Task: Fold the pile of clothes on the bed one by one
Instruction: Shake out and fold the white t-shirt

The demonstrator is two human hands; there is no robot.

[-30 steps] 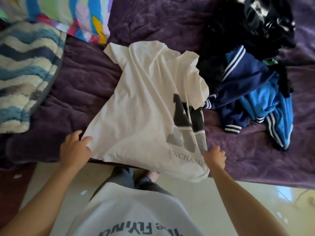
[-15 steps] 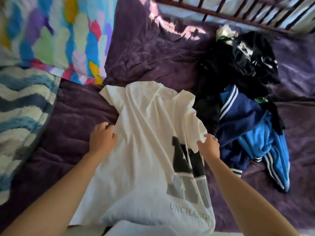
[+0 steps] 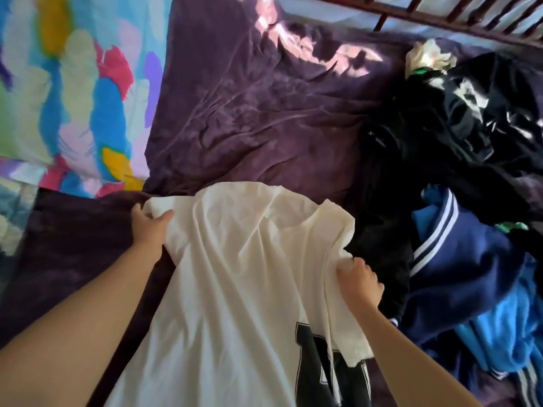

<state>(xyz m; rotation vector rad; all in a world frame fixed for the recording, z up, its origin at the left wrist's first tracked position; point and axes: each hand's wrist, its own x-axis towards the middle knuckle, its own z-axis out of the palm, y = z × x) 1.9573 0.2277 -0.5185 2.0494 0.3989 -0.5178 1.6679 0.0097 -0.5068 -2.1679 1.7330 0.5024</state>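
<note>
Head view: one wrinkled purple bedspread [image 3: 249, 113], one barred rail [image 3: 440, 22] along its far edge, one many-coloured quilt [image 3: 73, 98] at the left. In the middle, towards the near edge, one white T-shirt [image 3: 241, 274], spread flat, dark print low down. Two hands on it: left hand [image 3: 148, 227] curled round the left sleeve, thumb on top; right hand [image 3: 360, 282] pinching the right sleeve's edge. Just beside the shirt on the right, one unfolded pile [image 3: 455, 171]: black, navy and bright blue garments.

head-worn camera, looking steeply down, close over bed [image 3: 249, 118]
</note>
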